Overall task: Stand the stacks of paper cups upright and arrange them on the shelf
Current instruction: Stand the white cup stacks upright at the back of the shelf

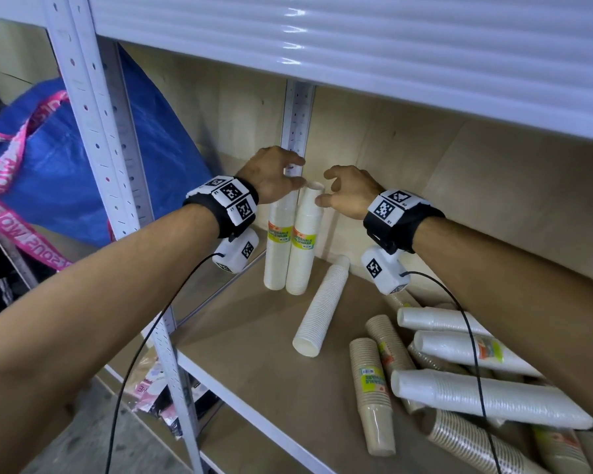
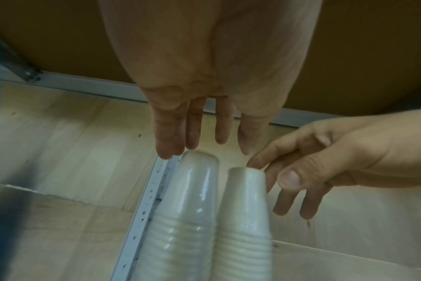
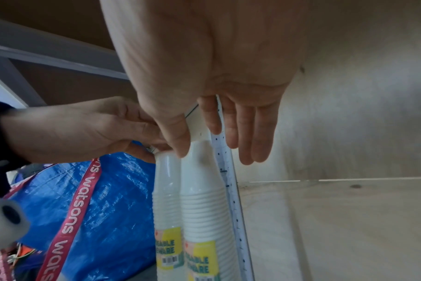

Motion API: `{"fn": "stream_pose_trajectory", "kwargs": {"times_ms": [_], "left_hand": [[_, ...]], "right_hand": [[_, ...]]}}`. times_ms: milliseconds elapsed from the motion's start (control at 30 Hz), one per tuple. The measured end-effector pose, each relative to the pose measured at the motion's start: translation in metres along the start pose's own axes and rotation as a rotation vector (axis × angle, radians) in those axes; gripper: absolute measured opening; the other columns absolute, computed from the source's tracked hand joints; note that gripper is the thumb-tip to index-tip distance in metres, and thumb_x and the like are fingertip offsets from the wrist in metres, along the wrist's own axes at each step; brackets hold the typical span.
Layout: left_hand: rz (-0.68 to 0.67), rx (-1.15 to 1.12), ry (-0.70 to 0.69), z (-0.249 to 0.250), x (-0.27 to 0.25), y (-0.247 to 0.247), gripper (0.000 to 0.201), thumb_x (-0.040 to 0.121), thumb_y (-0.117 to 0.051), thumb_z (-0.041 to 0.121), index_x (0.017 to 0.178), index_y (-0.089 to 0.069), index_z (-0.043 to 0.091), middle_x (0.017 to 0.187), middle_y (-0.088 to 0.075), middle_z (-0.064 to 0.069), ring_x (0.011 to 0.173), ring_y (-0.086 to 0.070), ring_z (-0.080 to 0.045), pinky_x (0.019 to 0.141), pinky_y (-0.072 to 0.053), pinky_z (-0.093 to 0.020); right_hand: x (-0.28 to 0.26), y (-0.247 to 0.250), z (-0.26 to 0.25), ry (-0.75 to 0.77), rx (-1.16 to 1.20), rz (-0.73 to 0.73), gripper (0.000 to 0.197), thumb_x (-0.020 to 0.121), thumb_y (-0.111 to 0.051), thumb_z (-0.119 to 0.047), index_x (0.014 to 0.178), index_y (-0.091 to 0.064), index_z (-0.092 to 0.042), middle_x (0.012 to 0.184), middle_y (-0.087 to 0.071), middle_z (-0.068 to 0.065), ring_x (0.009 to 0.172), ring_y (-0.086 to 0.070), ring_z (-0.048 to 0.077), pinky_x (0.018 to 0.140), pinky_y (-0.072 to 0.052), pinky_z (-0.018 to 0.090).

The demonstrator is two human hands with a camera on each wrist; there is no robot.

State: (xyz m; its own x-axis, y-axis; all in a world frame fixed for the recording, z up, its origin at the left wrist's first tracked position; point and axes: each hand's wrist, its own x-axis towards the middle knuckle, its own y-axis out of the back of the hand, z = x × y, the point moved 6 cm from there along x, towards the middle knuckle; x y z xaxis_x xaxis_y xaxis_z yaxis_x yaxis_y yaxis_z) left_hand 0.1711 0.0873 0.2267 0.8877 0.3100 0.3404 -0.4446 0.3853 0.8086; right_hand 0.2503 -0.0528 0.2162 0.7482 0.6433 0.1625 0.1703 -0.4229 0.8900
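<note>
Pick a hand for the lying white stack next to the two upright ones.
Right, probably. The right hand hovers open above the lying white stack, which stretches toward its side; the left hand sits beyond the upright stacks.

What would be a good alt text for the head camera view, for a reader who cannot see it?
Two hands, left hand and right hand, hover at the tops of two upright white cup stacks in the shelf corner. More white and brown cup stacks lie on their sides to the right.

Two white cup stacks upright, touching, far-left shelf corner, yellow labels. One white stack lying beside them. White and brown stacks piled flat, near right.
</note>
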Motion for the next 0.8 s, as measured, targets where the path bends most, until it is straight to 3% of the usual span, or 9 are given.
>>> {"fn": "stream_pose_trajectory", "kwargs": {"times_ms": [133,367,433,533,733,800], "left_hand": [[0.046,-0.031,-0.038,0.026,-0.003,0.009,0.048,0.089,-0.064,0.042,0.134,-0.058,0.027,0.133,-0.058,-0.004,0.117,-0.057,-0.019,0.09,-0.04,-0.021],[-0.059,-0.092,-0.108,0.072,-0.026,-0.013,0.05,0.084,-0.068,0.047,0.13,-0.06,0.032,0.118,-0.064,0.002,0.098,-0.062,-0.014,0.093,-0.049,-0.028],[-0.138,-0.13,-0.108,0.075,-0.034,-0.036,0.05,0.083,-0.072,0.044,0.13,-0.061,0.031,0.115,-0.064,0.001,0.098,-0.063,-0.016,0.094,-0.051,-0.032],[-0.255,-0.168,-0.105,0.073,-0.048,-0.076,0.053,0.081,-0.075,0.04,0.131,-0.06,0.028,0.112,-0.063,-0.001,0.1,-0.063,-0.018,0.093,-0.05,-0.029],[-0.391,-0.098,-0.011,0.046,-0.074,-0.142,0.062,0.078,-0.076,0.046,0.134,-0.057,0.024,0.122,-0.064,-0.005,0.11,-0.06,-0.019,0.087,-0.042,-0.023],[-0.426,-0.076,0.015,0.037,-0.082,-0.159,0.068,0.077,-0.077,0.046,0.136,-0.056,0.021,0.129,-0.062,-0.005,0.116,-0.058,-0.019,0.092,-0.045,-0.026]], "right_hand": [[-0.018,0.017,0.018,-0.024,-0.07,-0.041,0.063,0.078,-0.075,-0.04,0.134,-0.053,-0.02,0.123,-0.06,0.004,0.11,-0.058,0.021,0.093,-0.048,0.032],[-0.081,0.022,0.059,-0.113,-0.22,-0.225,0.066,0.073,-0.08,-0.044,0.131,-0.054,-0.026,0.118,-0.06,-0.003,0.107,-0.058,0.018,0.098,-0.047,0.036],[-0.102,0.014,0.069,-0.118,-0.277,-0.304,0.07,0.072,-0.079,-0.047,0.134,-0.051,-0.026,0.117,-0.06,-0.005,0.106,-0.057,0.017,0.095,-0.047,0.034],[-0.136,-0.001,0.088,-0.145,-0.259,-0.386,0.075,0.071,-0.081,-0.046,0.136,-0.049,-0.025,0.12,-0.059,-0.003,0.104,-0.056,0.015,0.088,-0.045,0.028],[-0.196,-0.021,0.117,-0.162,-0.222,-0.431,0.071,0.071,-0.083,-0.039,0.133,-0.052,-0.023,0.118,-0.055,-0.006,0.104,-0.053,0.013,0.088,-0.043,0.026],[-0.212,-0.026,0.124,-0.168,-0.237,-0.444,0.07,0.071,-0.082,-0.039,0.132,-0.053,-0.024,0.117,-0.054,-0.008,0.106,-0.054,0.013,0.087,-0.043,0.028]]}}
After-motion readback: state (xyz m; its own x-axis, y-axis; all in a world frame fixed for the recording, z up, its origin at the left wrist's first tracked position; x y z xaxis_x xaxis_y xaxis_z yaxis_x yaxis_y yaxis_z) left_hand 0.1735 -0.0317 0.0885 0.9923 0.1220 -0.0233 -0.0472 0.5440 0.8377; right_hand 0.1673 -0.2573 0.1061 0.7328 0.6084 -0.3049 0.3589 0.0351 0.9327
